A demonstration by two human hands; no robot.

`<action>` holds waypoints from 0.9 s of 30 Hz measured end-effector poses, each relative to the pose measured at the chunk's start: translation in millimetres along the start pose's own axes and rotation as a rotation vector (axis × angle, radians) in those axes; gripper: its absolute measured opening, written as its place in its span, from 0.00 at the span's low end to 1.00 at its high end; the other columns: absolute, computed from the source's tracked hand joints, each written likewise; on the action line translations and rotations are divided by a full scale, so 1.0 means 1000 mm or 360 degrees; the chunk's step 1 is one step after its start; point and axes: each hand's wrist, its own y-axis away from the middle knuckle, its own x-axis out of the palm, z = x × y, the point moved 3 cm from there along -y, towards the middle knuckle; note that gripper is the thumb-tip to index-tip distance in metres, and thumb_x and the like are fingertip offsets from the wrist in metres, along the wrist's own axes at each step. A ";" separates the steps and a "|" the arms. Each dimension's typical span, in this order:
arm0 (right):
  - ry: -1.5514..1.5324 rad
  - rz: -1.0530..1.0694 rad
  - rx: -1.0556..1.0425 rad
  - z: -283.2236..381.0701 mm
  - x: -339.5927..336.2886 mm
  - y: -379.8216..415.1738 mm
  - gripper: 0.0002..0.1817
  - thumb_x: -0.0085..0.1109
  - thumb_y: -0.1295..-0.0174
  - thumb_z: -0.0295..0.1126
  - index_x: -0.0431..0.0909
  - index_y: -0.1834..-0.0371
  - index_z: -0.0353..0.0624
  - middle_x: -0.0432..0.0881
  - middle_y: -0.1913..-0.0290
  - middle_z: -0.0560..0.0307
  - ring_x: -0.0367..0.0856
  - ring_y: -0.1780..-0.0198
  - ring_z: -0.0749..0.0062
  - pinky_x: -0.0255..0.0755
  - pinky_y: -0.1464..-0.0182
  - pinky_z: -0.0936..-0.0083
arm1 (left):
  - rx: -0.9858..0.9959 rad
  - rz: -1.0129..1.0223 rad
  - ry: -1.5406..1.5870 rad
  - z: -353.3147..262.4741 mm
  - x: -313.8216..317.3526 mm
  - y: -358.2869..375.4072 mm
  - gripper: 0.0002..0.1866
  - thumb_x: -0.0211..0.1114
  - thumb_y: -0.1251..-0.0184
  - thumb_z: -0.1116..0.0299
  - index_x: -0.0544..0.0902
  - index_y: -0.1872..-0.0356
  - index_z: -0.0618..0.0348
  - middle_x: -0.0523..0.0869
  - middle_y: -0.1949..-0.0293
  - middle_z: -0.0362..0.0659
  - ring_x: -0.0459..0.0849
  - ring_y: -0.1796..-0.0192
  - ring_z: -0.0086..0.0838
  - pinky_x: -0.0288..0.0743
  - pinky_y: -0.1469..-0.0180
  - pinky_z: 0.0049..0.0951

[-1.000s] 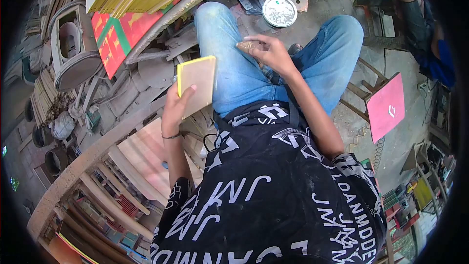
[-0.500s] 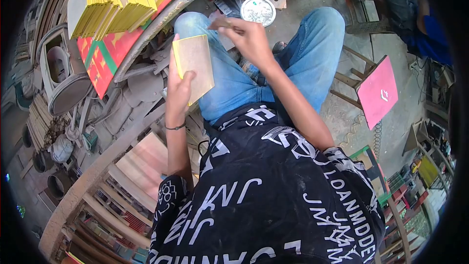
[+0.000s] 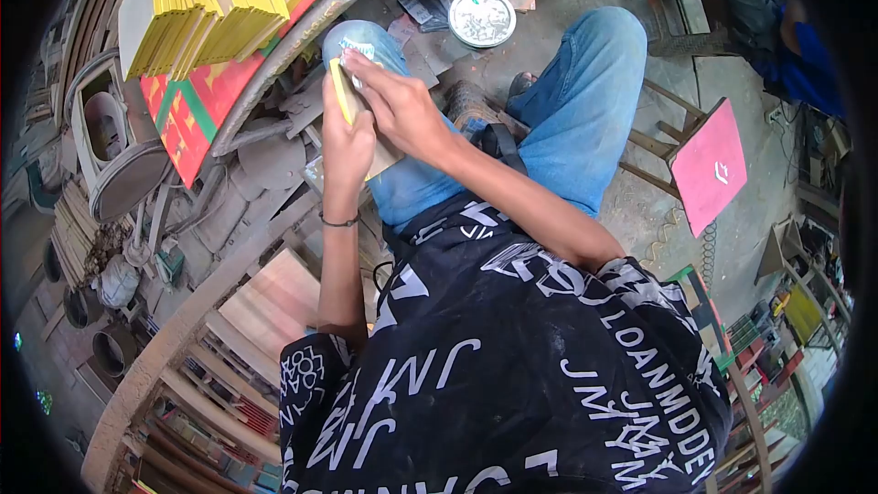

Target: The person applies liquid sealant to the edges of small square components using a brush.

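My left hand (image 3: 347, 142) grips a thin wooden board (image 3: 386, 157) with a yellow-painted edge, tilted above my left knee. My right hand (image 3: 402, 110) lies across the board, fingers pressed together near its far end. At those fingertips shows a piece of sandpaper (image 3: 355, 46), its pale back carrying blue print; the rest of it is hidden by the fingers. Most of the board's face is covered by my hands.
Stacked yellow-edged boards (image 3: 206, 14) stand on a red and green tabletop (image 3: 187, 142) at upper left. A round tin (image 3: 482, 18) of whitish material sits on the floor ahead. A pink-topped stool (image 3: 709, 167) stands right; another person (image 3: 777, 46) is at upper right.
My right hand has come down and left onto the board, bringing the brown sandpaper with it. My left hand has turned the board more edge-on.
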 end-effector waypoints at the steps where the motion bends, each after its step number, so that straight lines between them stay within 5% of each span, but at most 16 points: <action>1: 0.0004 -0.0006 -0.0006 0.003 -0.001 0.002 0.19 0.48 0.39 0.18 0.71 0.44 0.30 0.74 0.42 0.39 0.71 0.38 0.51 0.67 0.38 0.67 | -0.0016 0.0011 0.0052 -0.003 0.001 -0.002 0.33 0.46 0.44 0.86 0.57 0.32 0.66 0.66 0.35 0.50 0.63 0.32 0.34 0.54 0.31 0.31; 9: -0.0123 -0.0039 0.0038 0.002 0.005 -0.005 0.16 0.50 0.40 0.20 0.74 0.48 0.28 0.75 0.45 0.36 0.71 0.39 0.51 0.67 0.38 0.66 | 0.0106 0.0027 -0.0001 -0.001 0.001 0.000 0.32 0.48 0.42 0.84 0.57 0.32 0.66 0.65 0.35 0.51 0.62 0.31 0.36 0.52 0.30 0.32; 15: -0.0100 0.0148 0.0278 -0.003 -0.007 -0.012 0.19 0.48 0.38 0.19 0.71 0.42 0.32 0.72 0.40 0.39 0.70 0.37 0.53 0.68 0.39 0.69 | 0.0077 0.0032 -0.0049 0.003 0.010 0.000 0.33 0.49 0.43 0.85 0.55 0.32 0.67 0.65 0.35 0.51 0.61 0.31 0.35 0.52 0.30 0.32; 19: -0.0002 -0.0040 -0.0036 -0.004 -0.007 0.003 0.18 0.49 0.36 0.22 0.71 0.42 0.32 0.75 0.44 0.38 0.74 0.42 0.50 0.71 0.43 0.69 | 0.0167 0.0084 -0.0001 0.002 0.010 -0.010 0.33 0.47 0.44 0.86 0.56 0.33 0.67 0.66 0.37 0.52 0.63 0.32 0.36 0.54 0.31 0.32; 23: -0.0108 0.0129 0.0199 -0.011 -0.010 -0.007 0.18 0.49 0.36 0.21 0.70 0.43 0.31 0.72 0.40 0.39 0.70 0.37 0.54 0.67 0.38 0.70 | 0.0000 0.0059 -0.0135 0.005 0.007 -0.008 0.36 0.44 0.50 0.87 0.56 0.33 0.68 0.67 0.38 0.55 0.65 0.33 0.39 0.55 0.32 0.31; 27: -0.0021 -0.0029 -0.0066 -0.005 -0.002 0.004 0.18 0.49 0.35 0.24 0.71 0.42 0.33 0.74 0.42 0.40 0.73 0.40 0.52 0.70 0.41 0.70 | 0.0064 0.0060 -0.0026 0.008 0.002 -0.014 0.35 0.46 0.49 0.85 0.56 0.34 0.69 0.68 0.40 0.57 0.67 0.35 0.39 0.57 0.33 0.32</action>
